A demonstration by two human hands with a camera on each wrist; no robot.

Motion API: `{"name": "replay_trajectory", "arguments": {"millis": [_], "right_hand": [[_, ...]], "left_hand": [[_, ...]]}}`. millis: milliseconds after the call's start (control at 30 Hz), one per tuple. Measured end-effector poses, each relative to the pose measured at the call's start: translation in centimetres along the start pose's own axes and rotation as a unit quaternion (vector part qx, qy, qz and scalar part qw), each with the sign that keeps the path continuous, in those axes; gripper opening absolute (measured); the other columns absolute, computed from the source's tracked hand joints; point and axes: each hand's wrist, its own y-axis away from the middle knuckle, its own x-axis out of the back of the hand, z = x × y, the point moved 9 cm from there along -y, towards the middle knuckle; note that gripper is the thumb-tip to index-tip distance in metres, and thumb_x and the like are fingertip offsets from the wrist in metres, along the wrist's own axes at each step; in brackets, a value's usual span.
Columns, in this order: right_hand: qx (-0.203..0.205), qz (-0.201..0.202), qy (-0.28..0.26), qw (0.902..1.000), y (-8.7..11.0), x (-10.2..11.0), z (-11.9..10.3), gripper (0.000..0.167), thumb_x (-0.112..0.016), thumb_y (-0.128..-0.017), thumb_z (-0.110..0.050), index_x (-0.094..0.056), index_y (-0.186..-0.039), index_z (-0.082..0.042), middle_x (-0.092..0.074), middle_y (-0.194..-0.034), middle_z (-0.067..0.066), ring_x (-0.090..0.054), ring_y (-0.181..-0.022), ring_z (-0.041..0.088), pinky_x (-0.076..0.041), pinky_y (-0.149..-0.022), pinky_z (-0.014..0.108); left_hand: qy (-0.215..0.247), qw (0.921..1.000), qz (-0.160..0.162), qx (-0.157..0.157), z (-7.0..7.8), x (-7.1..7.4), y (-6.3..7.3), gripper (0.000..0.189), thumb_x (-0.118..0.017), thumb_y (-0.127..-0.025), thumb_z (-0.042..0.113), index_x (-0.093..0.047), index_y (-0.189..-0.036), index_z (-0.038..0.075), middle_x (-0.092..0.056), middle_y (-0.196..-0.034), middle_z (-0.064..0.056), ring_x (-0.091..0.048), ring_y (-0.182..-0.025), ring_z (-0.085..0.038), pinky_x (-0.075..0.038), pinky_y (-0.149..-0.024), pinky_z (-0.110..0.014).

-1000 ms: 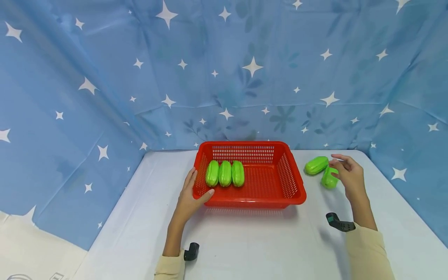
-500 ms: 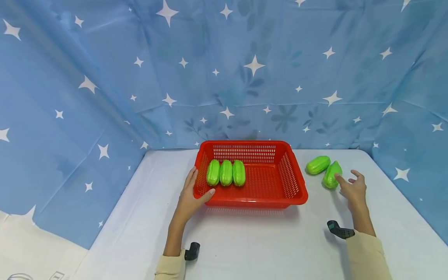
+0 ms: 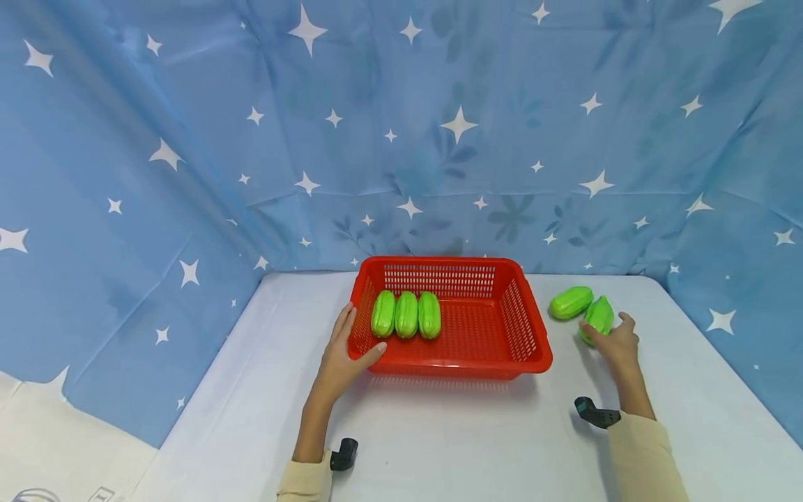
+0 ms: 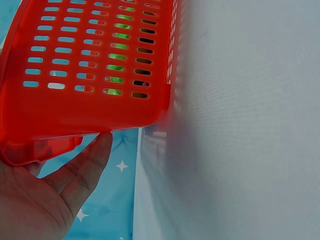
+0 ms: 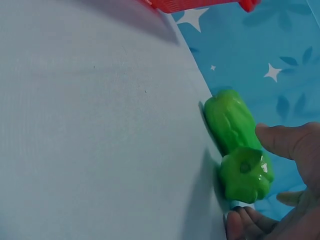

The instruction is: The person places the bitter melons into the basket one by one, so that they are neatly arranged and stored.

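Note:
My left hand (image 3: 339, 366) rests at the near left corner of a red slotted plastic basket (image 3: 448, 364), fingers extended along its left side and thumb over the front rim. In the left wrist view, the fingers (image 4: 90, 170) lie fairly straight beside the basket's end. My right hand (image 3: 617, 345) is spread around a glossy, ribbed green fruit (image 3: 600, 315) with a pointed tip. Its thumb stands on one side and its fingers on the other; the right wrist view shows a gap between thumb and fruit. A second green fruit (image 3: 571, 302) lies just left of it.
Inside the basket, three more green fruits (image 3: 406, 315) lie side by side at the left. The basket stands on a white tabletop (image 3: 452, 432). A blue curtain with white stars (image 3: 439, 139) hangs along the back and sides.
My right hand moved from above the pointed fruit to its right, then came back left so that thumb and fingers now stand around it. The left hand stays at the basket corner.

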Motion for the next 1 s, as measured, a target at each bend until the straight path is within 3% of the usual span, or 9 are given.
{"name": "replay_trajectory", "arguments": {"millis": [367, 633, 867, 1000], "right_hand": [[-0.023, 0.028, 0.033, 0.9988, 0.17, -0.82, -0.03, 0.096, -0.055, -0.093, -0.038, 0.004, -0.151, 0.009, -0.014, -0.145, 0.046, -0.024, -0.133, 0.059, -0.030, -0.108, 0.069], [-0.043, 0.059, 0.020, 0.9972, 0.21, -0.88, -0.18, 0.096, -0.055, -0.092, -0.036, 0.006, -0.151, 0.009, -0.014, -0.144, 0.046, -0.023, -0.133, 0.061, -0.030, -0.106, 0.070], [-0.056, 0.085, 0.019, 0.9946, 0.60, -0.67, -0.05, 0.092, -0.053, -0.092, -0.033, 0.003, -0.150, 0.011, -0.021, -0.142, 0.045, -0.027, -0.132, 0.060, -0.031, -0.106, 0.068], [-0.065, 0.096, 0.000, 0.9933, 0.60, -0.55, 0.11, 0.088, -0.050, -0.093, -0.031, 0.002, -0.150, 0.010, -0.020, -0.144, 0.044, -0.027, -0.134, 0.059, -0.030, -0.109, 0.066]], "left_hand": [[0.008, 0.9999, -0.003, 0.010, -0.30, -0.12, 0.13, 0.096, -0.072, -0.081, 0.051, -0.022, -0.157, 0.019, -0.015, -0.161, 0.016, -0.019, -0.151, -0.022, -0.042, -0.106, -0.056], [0.009, 0.9999, 0.004, -0.007, 0.28, 0.08, 0.06, 0.100, -0.071, -0.080, 0.057, -0.022, -0.157, 0.018, -0.016, -0.163, 0.012, -0.019, -0.151, -0.024, -0.040, -0.107, -0.058], [0.017, 0.9998, 0.001, -0.013, 0.43, 0.02, 0.17, 0.099, -0.073, -0.081, 0.054, -0.022, -0.157, 0.015, -0.016, -0.163, 0.011, -0.017, -0.152, -0.022, -0.029, -0.115, -0.061], [0.013, 0.9998, 0.002, -0.013, 0.49, 0.04, 0.14, 0.098, -0.072, -0.081, 0.053, -0.022, -0.157, 0.015, -0.016, -0.163, 0.011, -0.017, -0.151, -0.022, -0.030, -0.114, -0.060]]}}
